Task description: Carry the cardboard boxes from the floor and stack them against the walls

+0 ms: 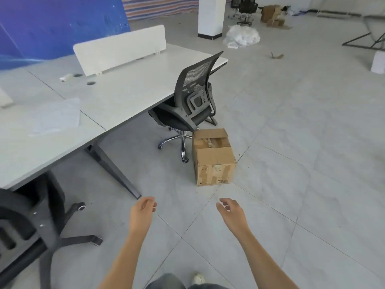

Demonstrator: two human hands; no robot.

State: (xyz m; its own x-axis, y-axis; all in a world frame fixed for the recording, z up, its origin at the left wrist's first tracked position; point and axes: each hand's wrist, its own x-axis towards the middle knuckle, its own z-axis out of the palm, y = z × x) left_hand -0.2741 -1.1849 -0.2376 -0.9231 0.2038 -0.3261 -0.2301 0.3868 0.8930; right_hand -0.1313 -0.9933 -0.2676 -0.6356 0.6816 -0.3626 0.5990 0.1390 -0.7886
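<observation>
A brown cardboard box (213, 161) stands on the grey tiled floor beside an office chair, its top flaps partly open and old tape on its front. My left hand (142, 210) and my right hand (230, 208) reach forward, both below the box and apart from it. Their fingers hang loosely curled and hold nothing. More cardboard boxes (271, 14) lie far off at the back of the room.
A grey mesh office chair (191, 101) stands just left of the box at a white desk (116, 92). Another dark chair (27, 232) is at the lower left. A white pillar (211, 16), a plastic bag heap (241, 36) and a metal frame (366, 39) lie beyond.
</observation>
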